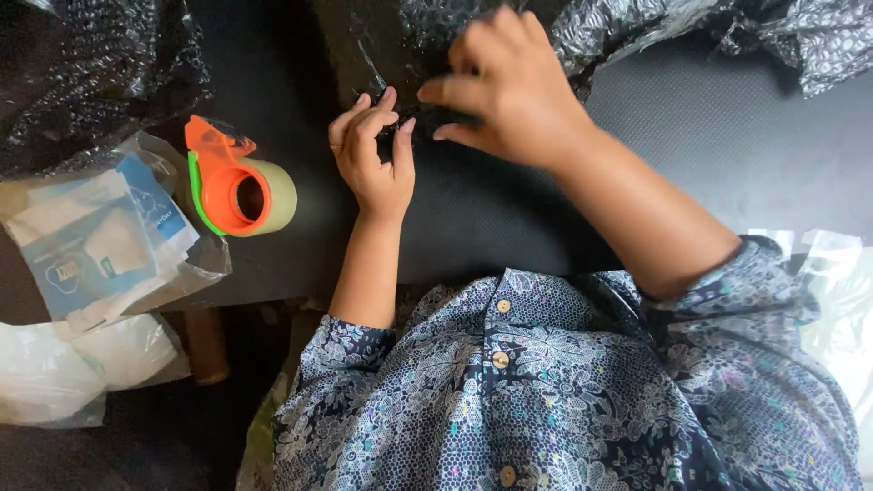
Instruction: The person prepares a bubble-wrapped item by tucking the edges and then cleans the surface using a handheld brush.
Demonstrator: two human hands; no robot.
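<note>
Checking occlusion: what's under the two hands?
Under the left hand and right hand lies a dark package in black bubble wrap on the black mat. Its contents are covered.

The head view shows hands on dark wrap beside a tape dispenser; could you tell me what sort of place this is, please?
Probably a packing bench. Both hands, left hand and right hand, press black bubble wrap on a dark table, with an orange tape dispenser and clear plastic packets alongside.

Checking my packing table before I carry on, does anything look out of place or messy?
Nothing looks damaged or spilled. The tape dispenser lies tipped on its side beside the left hand, and both hands press the black bubble wrap, right hand above.
</note>
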